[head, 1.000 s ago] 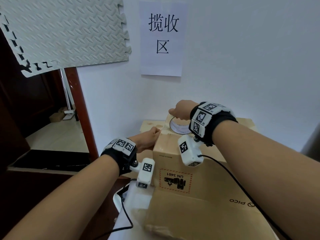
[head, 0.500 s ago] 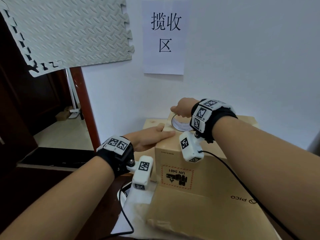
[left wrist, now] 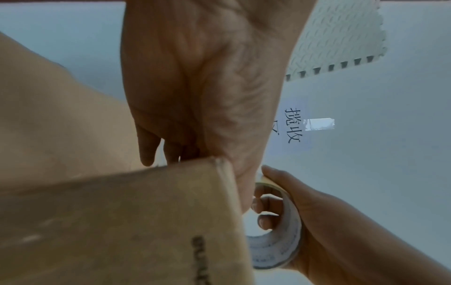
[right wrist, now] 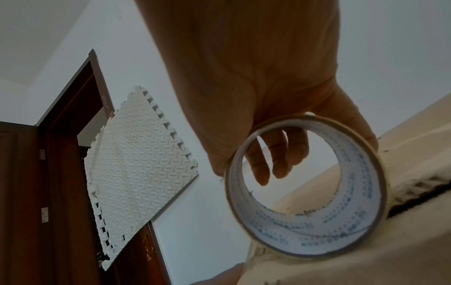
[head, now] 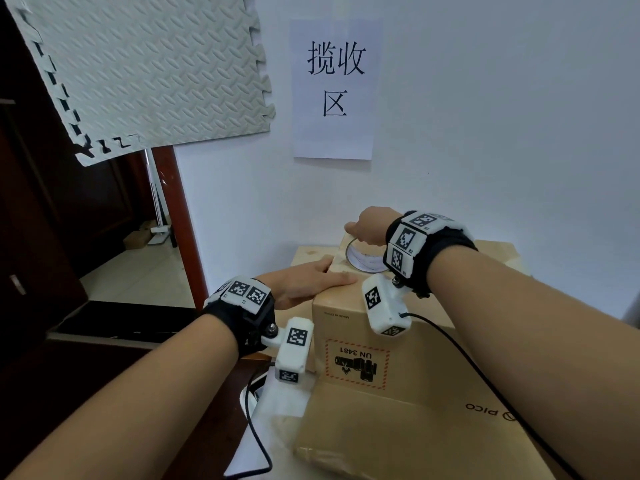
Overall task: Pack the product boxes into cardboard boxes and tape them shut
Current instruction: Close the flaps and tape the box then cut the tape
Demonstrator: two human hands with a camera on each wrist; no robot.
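Cardboard box (head: 398, 341) stands against the wall. Right hand (head: 370, 226) grips tape roll (head: 363, 258) on the box's far top edge — left hand (head: 308, 284) lies flat, fingers straight, on the box's left corner. Advice: keep the tape taut and press it flat — wrinkles weaken the seal.

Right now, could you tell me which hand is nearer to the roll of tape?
Right. The right hand grips the tape roll through its core; the left hand presses flat on the cardboard box corner beside it.

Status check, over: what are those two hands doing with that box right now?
Left hand flat on cardboard box top corner. Right hand grips tape roll, resting on box top. Nothing in the way.
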